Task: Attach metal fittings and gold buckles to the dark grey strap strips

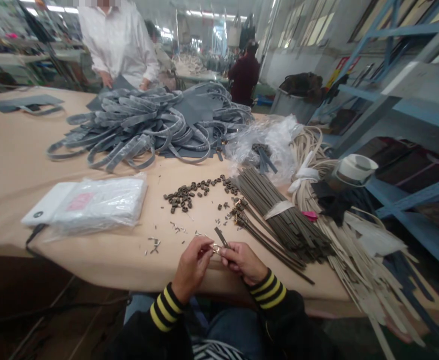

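Close to the table's front edge, my two hands meet over a small gold-coloured metal buckle (pixel 216 248). My left hand (pixel 193 262) pinches the buckle's left side between thumb and fingertips. In my right hand (pixel 244 260) is a narrow dark olive strap (pixel 221 236), gripped beside the buckle; its short end sticks up past the fingers. How buckle and strap join is too small to tell. Beyond my hands lie tiny metal pins (pixel 177 228) and a scatter of dark strap loops (pixel 183 196). Several straps with gold buckles (pixel 239 216) rest to the right.
A bundle of olive strips (pixel 279 215) lies right of centre, with beige strips (pixel 369 270) beyond it. Grey straps (pixel 144 125) are heaped at the back. A plastic-wrapped white package (pixel 102 202) sits left. Across the table stands a person in white (pixel 119 42). Blue shelving (pixel 403 107) borders the right.
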{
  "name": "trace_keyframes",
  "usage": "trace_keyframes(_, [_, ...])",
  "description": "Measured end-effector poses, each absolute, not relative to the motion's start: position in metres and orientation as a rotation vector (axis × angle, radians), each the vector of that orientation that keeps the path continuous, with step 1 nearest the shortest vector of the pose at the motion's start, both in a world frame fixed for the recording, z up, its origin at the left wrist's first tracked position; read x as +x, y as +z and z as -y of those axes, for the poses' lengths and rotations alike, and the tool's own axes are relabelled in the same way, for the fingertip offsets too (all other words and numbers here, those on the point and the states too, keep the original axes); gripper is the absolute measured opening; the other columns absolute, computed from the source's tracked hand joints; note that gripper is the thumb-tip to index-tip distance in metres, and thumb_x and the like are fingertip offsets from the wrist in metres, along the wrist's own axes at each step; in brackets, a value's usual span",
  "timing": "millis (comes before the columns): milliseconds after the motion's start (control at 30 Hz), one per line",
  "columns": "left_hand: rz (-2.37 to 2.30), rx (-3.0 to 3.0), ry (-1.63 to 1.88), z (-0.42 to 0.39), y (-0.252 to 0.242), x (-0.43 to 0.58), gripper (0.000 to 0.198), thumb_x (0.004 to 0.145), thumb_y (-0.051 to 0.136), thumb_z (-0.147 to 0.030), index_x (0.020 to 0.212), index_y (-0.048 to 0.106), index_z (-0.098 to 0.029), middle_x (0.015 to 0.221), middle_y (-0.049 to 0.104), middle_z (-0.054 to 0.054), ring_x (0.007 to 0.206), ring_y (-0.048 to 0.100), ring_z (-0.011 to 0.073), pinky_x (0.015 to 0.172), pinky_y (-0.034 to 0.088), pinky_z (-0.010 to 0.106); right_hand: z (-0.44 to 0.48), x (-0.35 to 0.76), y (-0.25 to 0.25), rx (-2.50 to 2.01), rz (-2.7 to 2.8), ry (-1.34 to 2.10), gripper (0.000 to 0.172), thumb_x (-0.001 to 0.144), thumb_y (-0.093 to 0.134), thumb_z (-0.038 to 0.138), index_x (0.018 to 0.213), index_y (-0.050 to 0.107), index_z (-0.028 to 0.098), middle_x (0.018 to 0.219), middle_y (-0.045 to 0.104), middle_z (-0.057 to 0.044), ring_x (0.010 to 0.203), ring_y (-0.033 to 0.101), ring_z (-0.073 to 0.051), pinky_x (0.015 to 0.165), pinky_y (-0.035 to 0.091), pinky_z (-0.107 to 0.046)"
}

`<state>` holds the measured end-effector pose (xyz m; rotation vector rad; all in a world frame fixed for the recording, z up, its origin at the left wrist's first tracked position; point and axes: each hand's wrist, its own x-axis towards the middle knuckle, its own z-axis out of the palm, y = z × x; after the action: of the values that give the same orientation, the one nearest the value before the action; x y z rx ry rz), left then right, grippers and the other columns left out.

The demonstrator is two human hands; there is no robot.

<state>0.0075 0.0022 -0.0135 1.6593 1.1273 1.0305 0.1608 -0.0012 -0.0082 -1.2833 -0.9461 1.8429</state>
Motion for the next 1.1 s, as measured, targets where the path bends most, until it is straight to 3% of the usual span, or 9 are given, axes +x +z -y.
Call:
trace_keyframes(133, [-1.105,0.921,0.929,-0.003,-0.013,0.005,0.02,0.07,0.057,-0.026,0.084,0.052,-0.012,0.068,0.059,0.002,0.062,0.057,0.0102,0.063,0.046,0.024,0.002,0.158,-0.008,-1.293,0.987,1.806,0.031,0.063,0.059,0.041,0.056,0.047,0.014,0.038,0.039,0.009,0.028,0.023,0.001,0.029,0.009,-0.016])
trace_keyframes(267, [-0.986,0.615,0.864,-0.002,-0.009,0.005,0.025,0.064,0.064,-0.029,0.078,0.055,-0.011,0.066,0.059,0.002,0.057,0.055,0.0071,0.055,0.045,0.018,0.002,0.156,-0.009,-1.324,1.024,1.782,0.033,0.063,0.059,0.043,0.057,0.047,0.014,0.041,0.043,0.008,0.028,0.024,0.001,0.029,0.011,-0.016])
trace_keyframes(700, [-1.015,0.669,0.74,-0.003,-0.012,0.005,0.028,0.059,0.067,-0.034,0.066,0.051,-0.012,0.049,0.051,-0.005,0.04,0.045,0.0035,0.041,0.04,0.015,0.001,0.151,-0.011,-1.409,1.26,1.644,0.033,0.068,0.054,0.046,0.062,0.044,0.016,0.047,0.048,0.006,0.033,0.03,-0.002,0.033,0.019,-0.017])
trace_keyframes(1100, [-0.983,0.656,0.754,-0.002,-0.006,0.011,0.026,0.063,0.063,-0.033,0.063,0.05,-0.011,0.051,0.056,-0.001,0.041,0.041,0.0031,0.039,0.034,0.013,-0.001,0.148,-0.014,-1.459,1.453,1.511,0.035,0.071,0.05,0.05,0.063,0.047,0.016,0.049,0.05,0.004,0.039,0.036,-0.006,0.038,0.026,-0.019])
